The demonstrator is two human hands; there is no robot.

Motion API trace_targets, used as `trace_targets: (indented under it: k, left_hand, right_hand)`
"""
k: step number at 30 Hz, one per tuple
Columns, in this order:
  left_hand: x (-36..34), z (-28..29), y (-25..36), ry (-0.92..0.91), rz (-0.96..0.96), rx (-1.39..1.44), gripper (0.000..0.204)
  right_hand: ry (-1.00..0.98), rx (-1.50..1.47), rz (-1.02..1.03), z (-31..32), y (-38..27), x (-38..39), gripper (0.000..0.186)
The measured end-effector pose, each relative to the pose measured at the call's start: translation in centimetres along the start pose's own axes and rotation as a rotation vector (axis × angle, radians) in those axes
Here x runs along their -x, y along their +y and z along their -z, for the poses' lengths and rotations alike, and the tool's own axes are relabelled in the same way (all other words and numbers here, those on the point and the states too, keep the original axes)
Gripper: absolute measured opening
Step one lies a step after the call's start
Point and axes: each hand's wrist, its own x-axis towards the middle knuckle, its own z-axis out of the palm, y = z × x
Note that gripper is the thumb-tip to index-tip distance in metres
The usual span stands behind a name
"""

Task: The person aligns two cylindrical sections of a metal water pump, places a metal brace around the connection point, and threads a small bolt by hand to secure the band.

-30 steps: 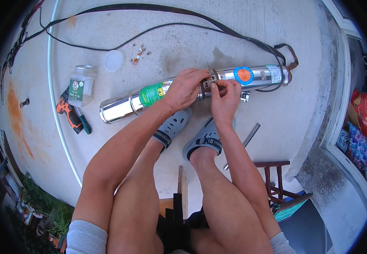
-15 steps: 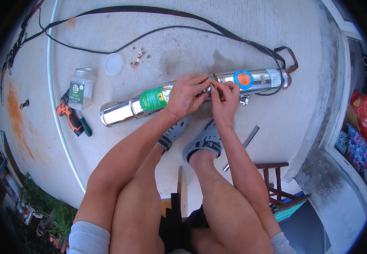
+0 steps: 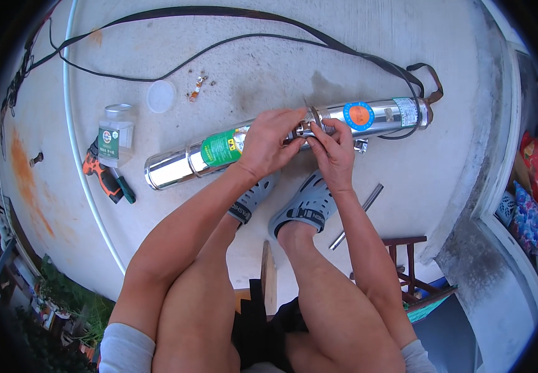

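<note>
A long shiny steel submersible pump (image 3: 176, 169) lies across the concrete in front of me, with a green label on its left part and a round blue-and-orange sticker on its right part. My left hand (image 3: 273, 138) curls over its middle, thumb and fingers closed around the left section's end. At the joint, my right hand (image 3: 333, 146) pinches with thumb and fingertips; a small metal piece there is mostly hidden by the fingers. Between the hands a thin upright metal edge and a threaded collar (image 3: 327, 118) show. A small metal fitting (image 3: 361, 145) is beside the pump, right of my right hand.
To the left are a clear jar (image 3: 118, 138), its round lid (image 3: 161, 96), an orange-black power drill (image 3: 100, 174) and a green-handled screwdriver (image 3: 126, 188). Black cable (image 3: 219, 11) loops behind. A metal rod (image 3: 357, 216) lies by my right foot, near a wooden stool (image 3: 410, 267).
My right hand's fingertips have shifted slightly down and right, uncovering more of the metal joint and threads. My left hand stays over the pump's middle.
</note>
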Motion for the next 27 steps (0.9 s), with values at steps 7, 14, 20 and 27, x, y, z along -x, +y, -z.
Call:
trace_targets:
  k: [7, 14, 20, 27]
  left_hand:
    - [-1.8, 0.6, -1.0, -0.014, -0.138, -0.265, 0.069]
    - [-1.5, 0.4, -0.7, -0.174, -0.028, -0.127, 0.075]
    - [-1.7, 0.6, -0.4, -0.147, 0.002, -0.103, 0.072]
    - [-2.6, 1.4, -0.1, -0.241, 0.117, 0.031, 0.063]
  right_hand:
    - [0.043, 0.001, 0.021, 0.0, -0.3, -0.3, 0.04]
    - [-0.001, -0.121, -0.037, 0.3, 0.0, -0.3, 0.045]
    - [0.001, -0.163, -0.196, 0.6, -1.0, -0.6, 0.053]
    - [0.0, -0.162, -0.3, 0.6, -2.3, -1.1, 0.051]
